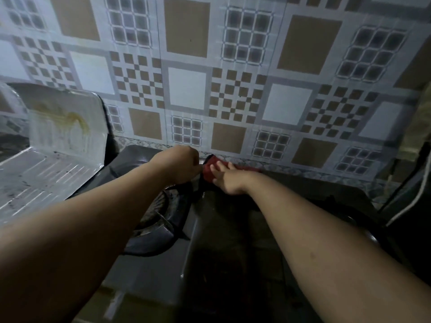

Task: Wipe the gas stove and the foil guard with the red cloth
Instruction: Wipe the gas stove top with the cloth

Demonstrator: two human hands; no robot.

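A: Where is the red cloth (pixel 211 170)?

B: At the back edge of the gas stove (pixel 163 264), close to the tiled wall (pixel 186 89). The right hand (pixel 227 180) lies on it with fingers straight, pressing it flat.

A: And the left hand (pixel 179 165)?

B: Just left of the cloth, curled into a fist above the stove's left burner (pixel 161 220). Whether it pinches the cloth's edge, I cannot tell.

A: The foil guard (pixel 63 136)?

B: Left of the stove, standing upright with its base lying flat, yellow-stained on its face, well apart from the cloth.
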